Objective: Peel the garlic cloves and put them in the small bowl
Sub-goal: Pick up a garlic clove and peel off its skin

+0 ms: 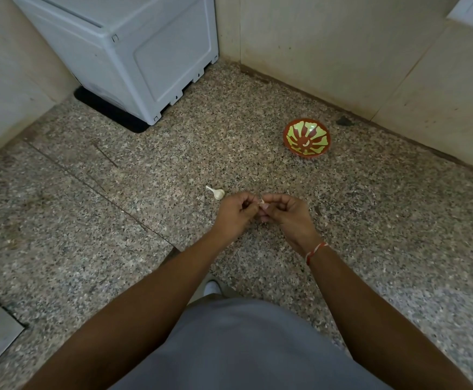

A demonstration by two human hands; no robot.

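Garlic clove (262,203) seemingly pinched between left hand (236,213) and right hand (284,213).

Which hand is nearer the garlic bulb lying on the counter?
Left. The left hand is just beside the garlic bulb; the right hand is farther right, with the left hand between.

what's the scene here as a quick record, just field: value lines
surface: speckled stone counter
left hand: pinches garlic clove
right hand: pinches the same clove, fingers curled
garlic bulb: lies on counter, just beyond left hand, untouched
small bowl: red and green, far right near wall, pale pieces inside
white appliance: back left corner
wrist thread: on right wrist
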